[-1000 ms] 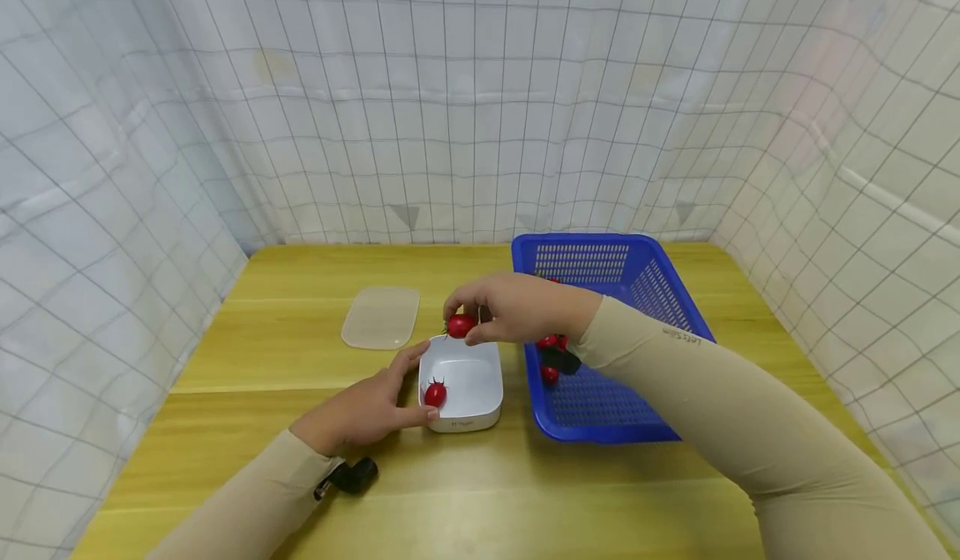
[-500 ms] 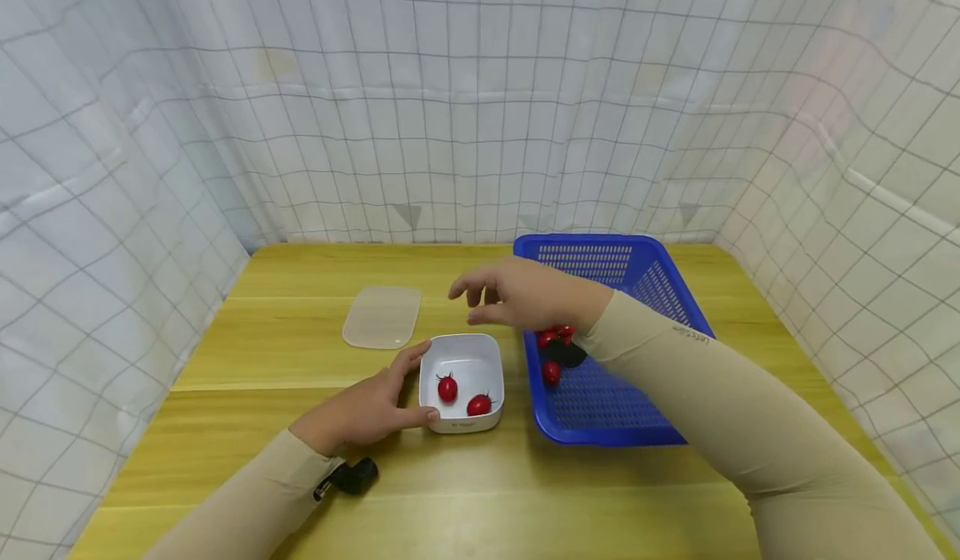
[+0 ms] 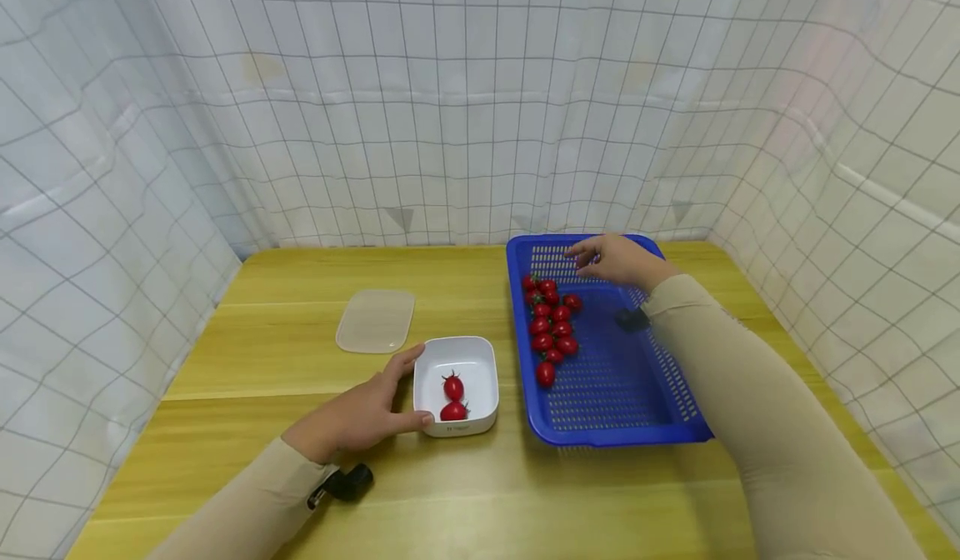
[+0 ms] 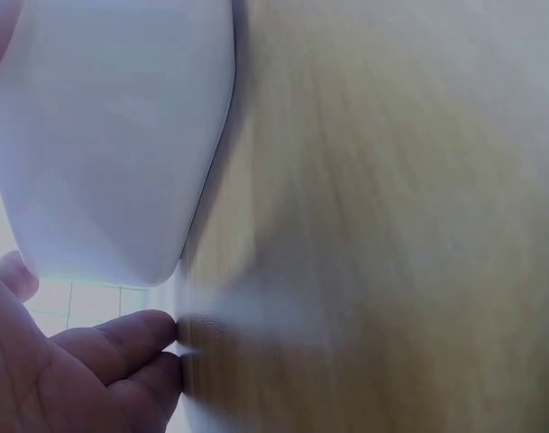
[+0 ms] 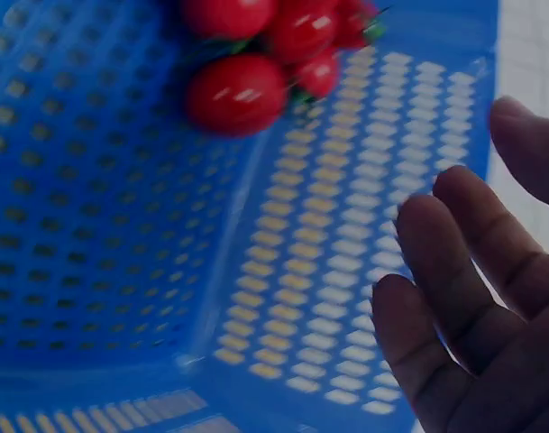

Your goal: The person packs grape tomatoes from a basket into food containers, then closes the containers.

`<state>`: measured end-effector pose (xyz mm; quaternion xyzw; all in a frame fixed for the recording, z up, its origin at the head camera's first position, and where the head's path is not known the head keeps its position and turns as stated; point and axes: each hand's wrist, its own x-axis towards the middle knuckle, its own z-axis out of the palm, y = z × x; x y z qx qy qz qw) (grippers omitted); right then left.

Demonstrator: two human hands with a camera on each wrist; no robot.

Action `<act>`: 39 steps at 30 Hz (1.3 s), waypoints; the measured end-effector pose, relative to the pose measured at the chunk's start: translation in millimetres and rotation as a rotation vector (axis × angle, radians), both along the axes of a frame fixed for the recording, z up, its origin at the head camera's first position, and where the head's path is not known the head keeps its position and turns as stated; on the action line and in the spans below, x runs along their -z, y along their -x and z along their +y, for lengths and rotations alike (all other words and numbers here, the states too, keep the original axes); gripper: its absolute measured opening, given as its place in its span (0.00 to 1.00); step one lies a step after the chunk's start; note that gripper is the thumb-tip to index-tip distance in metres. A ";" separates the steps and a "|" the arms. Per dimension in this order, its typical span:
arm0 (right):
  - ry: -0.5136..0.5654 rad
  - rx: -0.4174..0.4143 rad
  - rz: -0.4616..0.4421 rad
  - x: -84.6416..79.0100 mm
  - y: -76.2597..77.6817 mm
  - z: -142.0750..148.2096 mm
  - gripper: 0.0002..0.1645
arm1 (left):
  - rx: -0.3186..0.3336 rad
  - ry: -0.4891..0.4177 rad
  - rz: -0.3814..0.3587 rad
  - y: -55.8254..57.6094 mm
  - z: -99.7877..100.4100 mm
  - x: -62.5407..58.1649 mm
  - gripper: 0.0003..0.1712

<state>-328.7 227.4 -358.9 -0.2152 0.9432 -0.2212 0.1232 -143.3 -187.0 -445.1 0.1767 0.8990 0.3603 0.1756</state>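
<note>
A small white square food container [image 3: 480, 370] stands on the table in the head view. Two red cherry tomatoes [image 3: 453, 388] with green stems lie inside it, near its front wall. My left hand [image 3: 363, 414] holds the container's left side, thumb at the front corner and a finger at the back corner. Over the back of a blue basket [image 3: 600, 437] hovers my right hand [image 3: 618, 262], its fingers relaxed and nothing between them. Several cherry tomatoes [image 3: 561, 327] cluster along the basket's left side. The right wrist view shows the fingers apart from the tomatoes [image 5: 238, 95].
A translucent flat lid [image 3: 377, 321] lies on the wooden table [image 3: 285, 318] behind and left of the container. White grid-patterned curtains [image 3: 465, 127] enclose the back and both sides. The basket's tall slotted walls surround the tomatoes.
My right hand released a cherry tomato into the container, then moved right and back over the basket. The two tomatoes in the container rolled together. My left hand stayed on the container.
</note>
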 end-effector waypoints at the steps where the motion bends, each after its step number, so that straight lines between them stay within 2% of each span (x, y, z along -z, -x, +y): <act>1: -0.020 -0.009 -0.016 6.2 2.9 4.2 0.27 | -0.002 0.000 0.002 -0.2 0.2 -0.3 0.62; 7: -0.075 -0.077 -0.054 32.6 11.7 12.2 0.29 | -0.009 0.003 0.007 -3.1 1.4 -1.7 0.62; 15: -0.096 -0.154 -0.125 45.2 13.2 5.2 0.30 | -0.020 -0.007 0.004 -6.1 1.8 -2.2 0.62; 18: -0.125 -0.170 -0.116 49.2 13.7 3.1 0.28 | -0.019 -0.015 0.004 -6.2 1.9 -2.5 0.62; 27: -0.118 -0.113 -0.130 54.3 15.8 0.8 0.27 | -0.028 -0.033 -0.008 -7.2 1.2 -2.0 0.62; 39: -0.106 -0.063 -0.152 59.8 14.1 1.8 0.26 | -0.040 0.003 -0.009 -6.2 4.7 -2.7 0.61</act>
